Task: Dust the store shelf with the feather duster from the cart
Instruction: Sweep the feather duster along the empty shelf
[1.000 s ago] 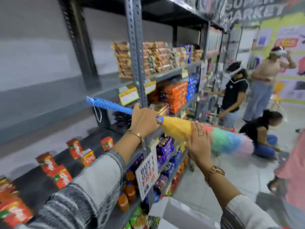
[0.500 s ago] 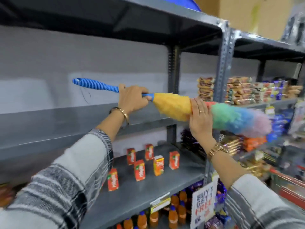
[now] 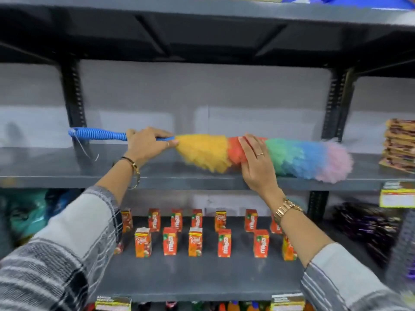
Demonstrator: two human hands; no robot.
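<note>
Lowered onto the bare grey metal shelf (image 3: 67,169), the soft, light rainbow feather duster (image 3: 280,157) lies flat, left hand (image 3: 148,147) gripping its ribbed blue handle (image 3: 101,134), right hand (image 3: 256,160) open across the fluff

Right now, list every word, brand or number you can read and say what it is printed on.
"Real": brand on the front of an orange juice carton on the lower shelf.
Sideways white word on a red carton: too blurred to read.
Yellow price tags on the shelf edges: print too small and blurred.
Stacked packets at far right: unreadable.
</note>
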